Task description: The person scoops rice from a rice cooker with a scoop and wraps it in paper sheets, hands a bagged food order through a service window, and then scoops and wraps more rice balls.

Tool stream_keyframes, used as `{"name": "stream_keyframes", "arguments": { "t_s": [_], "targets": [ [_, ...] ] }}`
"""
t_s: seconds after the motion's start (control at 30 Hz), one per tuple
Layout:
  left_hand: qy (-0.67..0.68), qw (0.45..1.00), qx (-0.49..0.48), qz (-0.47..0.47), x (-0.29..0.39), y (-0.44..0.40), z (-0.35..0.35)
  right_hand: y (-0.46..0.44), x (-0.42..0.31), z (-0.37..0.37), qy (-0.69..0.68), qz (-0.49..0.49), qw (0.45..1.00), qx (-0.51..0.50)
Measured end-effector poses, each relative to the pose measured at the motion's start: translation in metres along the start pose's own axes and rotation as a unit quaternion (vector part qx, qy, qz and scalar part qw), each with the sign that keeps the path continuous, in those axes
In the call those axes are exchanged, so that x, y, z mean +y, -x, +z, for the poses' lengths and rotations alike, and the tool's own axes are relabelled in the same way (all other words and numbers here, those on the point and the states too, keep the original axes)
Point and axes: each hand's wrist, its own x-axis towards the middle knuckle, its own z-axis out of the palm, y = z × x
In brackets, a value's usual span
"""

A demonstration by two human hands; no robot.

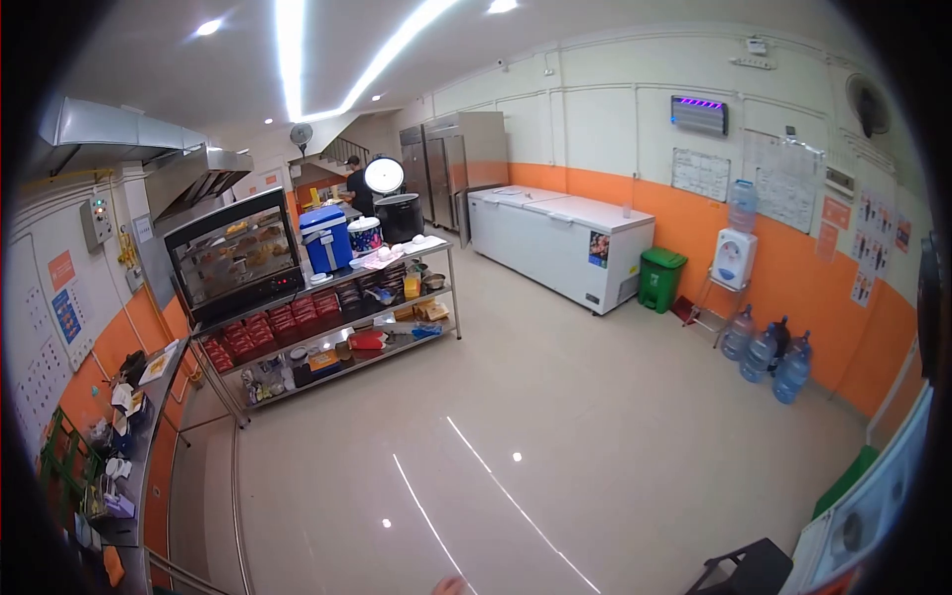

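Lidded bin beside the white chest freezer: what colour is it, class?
The bin is green; it shows best in the head view.

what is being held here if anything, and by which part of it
It cannot be told: only a bit of one hand, left or right unclear, shows at the bottom edge, and no held thing is visible there.

Commercial kitchen, extractor hood (220, 167), chest freezer (540, 241)

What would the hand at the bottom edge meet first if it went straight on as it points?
Likely nothing close: the way over the floor looks free, perhaps up to the rack. So little of the hand shows that its aim and depth are uncertain.
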Motion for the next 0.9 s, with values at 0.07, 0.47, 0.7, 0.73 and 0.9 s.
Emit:
{"name": "stream_keyframes", "arguments": {
  "t_s": [0.07,0.47,0.7,0.73,0.9],
  "targets": [
    [0.047,0.974,-0.124,0.181,0.227,0.002,0.045,-0.059,-0.035,-0.010,0.009,-0.002,1.000,-0.011],
    [0.442,0.417,-0.564,0.558,0.664,-0.134,0.103,-0.411,-0.208,-0.191,0.264,0.052,0.962,-0.050],
    [0.335,0.462,-0.584,0.577,0.765,-0.357,0.074,-0.674,-0.439,-0.298,-0.033,-0.045,0.998,0.041],
    [0.324,0.465,-0.595,0.570,0.777,-0.387,0.067,-0.690,-0.468,-0.302,-0.118,-0.034,0.990,0.073],
    [0.293,0.495,-0.646,0.501,0.859,-0.536,0.018,-0.768,-0.546,-0.326,-0.001,0.010,0.998,0.058]
  ]
}}
